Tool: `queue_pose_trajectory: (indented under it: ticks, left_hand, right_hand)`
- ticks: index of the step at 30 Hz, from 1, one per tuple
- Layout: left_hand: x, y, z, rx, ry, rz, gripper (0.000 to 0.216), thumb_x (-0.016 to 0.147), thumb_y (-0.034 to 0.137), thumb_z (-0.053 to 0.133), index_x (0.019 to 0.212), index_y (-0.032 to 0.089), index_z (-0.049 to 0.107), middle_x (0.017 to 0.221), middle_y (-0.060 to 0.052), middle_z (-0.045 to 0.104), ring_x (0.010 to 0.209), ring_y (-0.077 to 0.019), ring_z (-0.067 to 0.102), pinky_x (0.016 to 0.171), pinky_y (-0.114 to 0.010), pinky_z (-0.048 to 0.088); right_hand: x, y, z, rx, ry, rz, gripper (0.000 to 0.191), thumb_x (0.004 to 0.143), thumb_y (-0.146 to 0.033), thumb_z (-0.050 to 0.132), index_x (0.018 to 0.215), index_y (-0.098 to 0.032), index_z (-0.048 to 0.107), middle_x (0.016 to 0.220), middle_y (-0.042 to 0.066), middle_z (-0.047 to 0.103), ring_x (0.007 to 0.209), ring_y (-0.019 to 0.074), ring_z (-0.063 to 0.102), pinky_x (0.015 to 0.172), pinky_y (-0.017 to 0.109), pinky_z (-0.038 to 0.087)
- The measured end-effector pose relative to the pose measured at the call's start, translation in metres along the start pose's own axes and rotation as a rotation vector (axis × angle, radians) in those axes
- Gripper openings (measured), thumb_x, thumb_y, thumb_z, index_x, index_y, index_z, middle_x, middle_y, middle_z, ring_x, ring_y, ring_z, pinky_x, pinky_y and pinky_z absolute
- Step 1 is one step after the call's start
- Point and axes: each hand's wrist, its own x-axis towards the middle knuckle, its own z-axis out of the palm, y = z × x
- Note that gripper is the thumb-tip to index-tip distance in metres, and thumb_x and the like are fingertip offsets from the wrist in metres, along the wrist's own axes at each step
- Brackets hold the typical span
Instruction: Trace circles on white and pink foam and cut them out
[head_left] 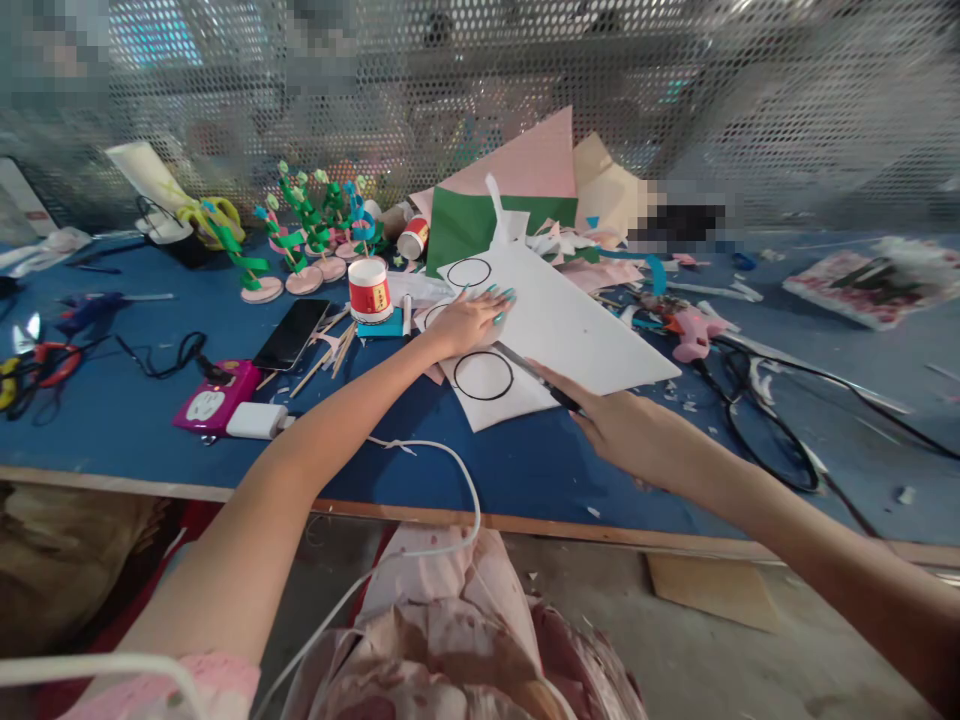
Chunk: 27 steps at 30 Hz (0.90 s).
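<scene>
1. Pressing down on the white sheet [570, 330], the left hand [469, 322] lies palm down. Its grip is spread apart and holds nothing.
2. The right hand [622, 430] has its grip clamped on a black marker [536, 375]. The tip rests on the sheet, just right of the near circle [484, 376].
3. The white sheet lies mid-desk on the blue desk [135, 420], one corner towards the person. A far circle [469, 272] sits near the sheet's back edge. A third outline shows partly under the left hand.
4. Judgement: the step in hand is marking circles on the sheet. The near circle looks closed, and the marker tip is beside it, not on its line.
5. Judgement: any further outline calls for the sheet pinned flat by the left hand. The marker should be set on bare paper, which lies to the right of the circles.
6. Surroundings: a red-and-white cup [369, 290] stands just left of the left hand, with a phone [291, 333] beyond it. A green sheet [465, 225] lies behind and a pink glue gun [694, 335] to the right.
</scene>
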Motion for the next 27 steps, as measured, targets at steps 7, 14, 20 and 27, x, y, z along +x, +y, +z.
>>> queue_pose_trajectory:
  ticks: [7, 14, 20, 27]
  left_hand:
    - [0.002, -0.003, 0.001, -0.018, 0.011, 0.024, 0.059, 0.094, 0.017, 0.027, 0.153, 0.025, 0.029, 0.16, -0.003, 0.032, 0.151, -0.0193, 0.024, 0.124, -0.048, 0.015]
    - [0.001, -0.004, -0.001, 0.002, -0.017, -0.005, 0.058, 0.094, 0.017, 0.028, 0.151, 0.023, 0.032, 0.16, -0.003, 0.032, 0.152, -0.0174, 0.023, 0.125, -0.049, 0.01]
    - [0.001, -0.005, -0.001, 0.011, -0.003, 0.009, 0.057, 0.095, 0.017, 0.028, 0.152, 0.025, 0.03, 0.16, -0.004, 0.033, 0.151, -0.0183, 0.025, 0.124, -0.05, 0.014]
    - [0.001, -0.006, -0.001, 0.007, 0.0, 0.022, 0.057, 0.096, 0.017, 0.028, 0.152, 0.026, 0.03, 0.16, -0.004, 0.033, 0.151, -0.0181, 0.025, 0.124, -0.05, 0.014]
  right_hand:
    - [0.012, -0.003, -0.016, 0.022, -0.051, -0.071, 0.085, 0.084, 0.0, 0.04, 0.16, -0.022, 0.011, 0.046, -0.002, 0.057, 0.027, 0.0096, 0.047, 0.037, 0.015, 0.029]
    - [0.006, 0.021, 0.011, 0.037, -0.042, -0.074, 0.094, 0.078, 0.006, 0.038, 0.16, -0.02, -0.001, 0.04, -0.006, 0.053, 0.024, 0.0092, 0.043, 0.034, 0.014, 0.029]
    - [-0.005, 0.027, 0.022, -0.014, -0.041, -0.057, 0.105, 0.068, 0.011, 0.04, 0.16, -0.022, -0.001, 0.036, -0.009, 0.047, 0.02, 0.0086, 0.036, 0.03, 0.014, 0.023]
    - [-0.041, 0.024, 0.022, 0.026, 0.015, -0.154, 0.096, 0.072, 0.009, 0.037, 0.16, -0.015, 0.009, 0.041, -0.006, 0.047, 0.032, 0.0082, 0.043, 0.035, 0.015, 0.018]
